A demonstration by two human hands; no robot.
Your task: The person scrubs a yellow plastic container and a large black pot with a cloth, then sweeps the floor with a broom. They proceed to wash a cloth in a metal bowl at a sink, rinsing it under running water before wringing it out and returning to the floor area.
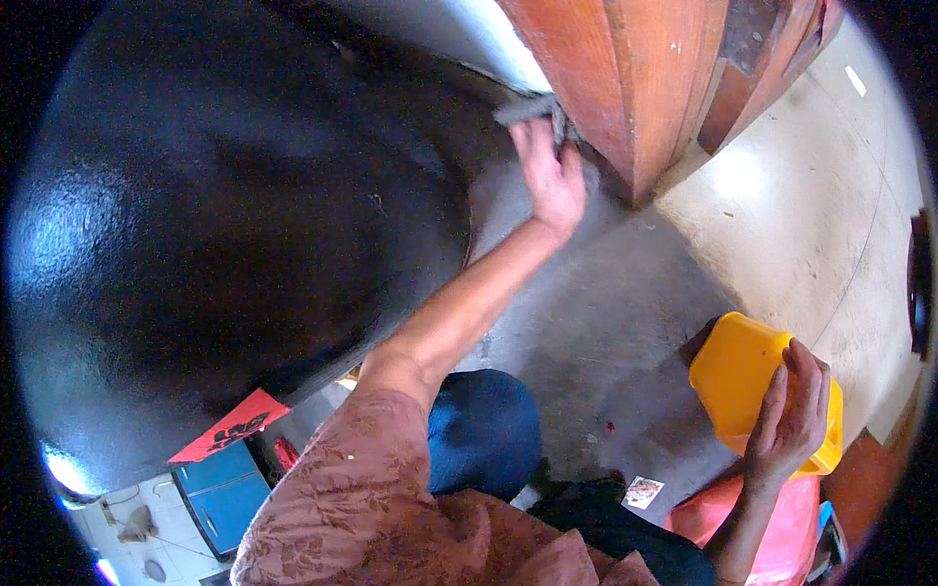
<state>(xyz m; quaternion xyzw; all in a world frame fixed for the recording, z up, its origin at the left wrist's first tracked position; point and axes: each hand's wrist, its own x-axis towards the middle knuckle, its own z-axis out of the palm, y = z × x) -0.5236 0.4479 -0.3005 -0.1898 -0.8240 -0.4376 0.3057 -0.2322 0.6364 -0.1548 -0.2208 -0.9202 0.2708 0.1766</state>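
Observation:
My left hand (553, 179) reaches forward, its fingers on a crumpled grey cloth (527, 110) at the foot of a reddish-brown wooden post or frame (630, 95). The fingertips are partly hidden by the cloth. At the lower right my right hand (791, 410) grips a yellow plastic container (740, 373), thumb and fingers spread over its side. The container is tilted, just above a pink plastic bag (784, 513). Blue cloth over a bent knee (484, 432) lies between my arms.
A large dark, glossy surface (256, 220) fills the left, with a red paper bearing writing (234, 428) at its lower edge. Blue cabinet doors (227, 498) stand at lower left. Grey floor (586, 315) meets paler floor (791, 198) at right. A small printed paper (645, 492) lies near me.

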